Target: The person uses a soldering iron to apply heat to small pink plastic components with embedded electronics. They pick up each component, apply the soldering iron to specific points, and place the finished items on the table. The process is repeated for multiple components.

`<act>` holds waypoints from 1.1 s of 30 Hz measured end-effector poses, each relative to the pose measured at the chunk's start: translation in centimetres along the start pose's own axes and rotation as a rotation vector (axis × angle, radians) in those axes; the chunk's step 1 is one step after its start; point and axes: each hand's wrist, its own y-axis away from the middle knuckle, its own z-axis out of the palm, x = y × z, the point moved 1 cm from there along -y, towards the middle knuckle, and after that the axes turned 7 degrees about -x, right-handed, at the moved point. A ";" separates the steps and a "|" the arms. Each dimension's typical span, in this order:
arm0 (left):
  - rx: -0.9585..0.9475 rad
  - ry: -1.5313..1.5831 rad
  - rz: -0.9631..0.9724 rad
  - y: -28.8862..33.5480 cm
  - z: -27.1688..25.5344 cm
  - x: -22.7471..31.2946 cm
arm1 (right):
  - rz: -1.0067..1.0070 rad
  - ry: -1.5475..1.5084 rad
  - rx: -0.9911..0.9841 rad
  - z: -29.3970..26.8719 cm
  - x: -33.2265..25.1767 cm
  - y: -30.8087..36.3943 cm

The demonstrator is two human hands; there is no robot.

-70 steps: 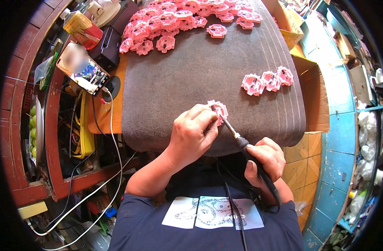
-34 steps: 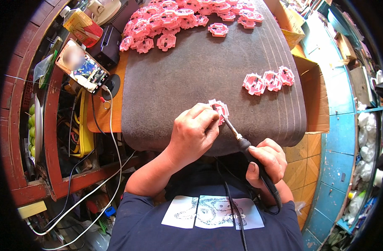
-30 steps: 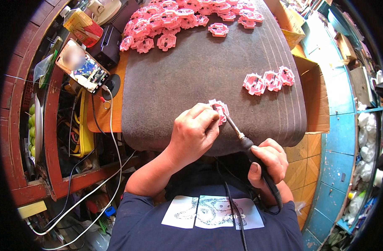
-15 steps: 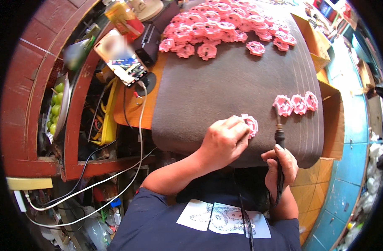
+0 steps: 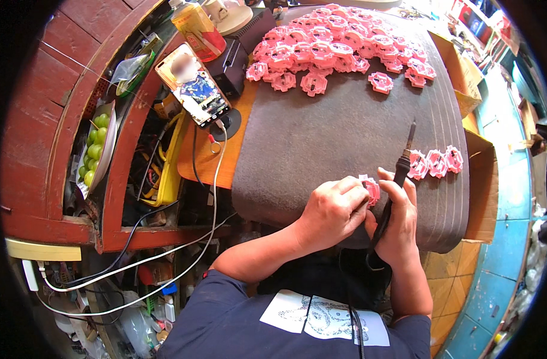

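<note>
My left hand (image 5: 338, 208) is closed, its fingertips pinching a small pink plastic part (image 5: 370, 190) above the near part of the dark mat (image 5: 309, 143). Just to its right, my right hand (image 5: 400, 224) grips a soldering iron (image 5: 403, 163) with a black handle, its metal tip pointing away from me. My right fingertips come close to the pink part; whether they touch it I cannot tell. Beyond them on the right stands a row of three pink parts (image 5: 436, 164) with dark centres. At the far side lies a large pile of similar pink parts (image 5: 333, 42).
One loose pink part (image 5: 380, 82) lies in front of the pile. On the left are a lit phone (image 5: 192, 87) on a stand, a white cable (image 5: 218, 164), a drink bottle (image 5: 198, 30) and green fruit (image 5: 93, 149). Cardboard boxes (image 5: 481, 188) flank the right edge.
My right hand has moved in toward my left hand, lifting the iron's tip away from the leftmost part of the row. My left hand keeps its pink part. The whole view has shifted slightly.
</note>
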 end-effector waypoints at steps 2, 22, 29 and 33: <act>0.003 -0.002 0.013 -0.1 0.1 0.1 | 0.005 0.007 -0.008 0.0 0.2 0.0; 0.013 0.064 -0.029 -0.2 0.1 0.0 | 0.041 -0.005 -0.034 0.4 0.4 0.4; 0.024 0.045 -0.021 -0.3 -0.1 0.2 | 0.028 0.029 -0.022 0.4 0.4 0.5; 0.023 0.038 -0.014 -0.3 0.0 0.1 | 0.024 0.038 -0.020 0.4 0.3 0.4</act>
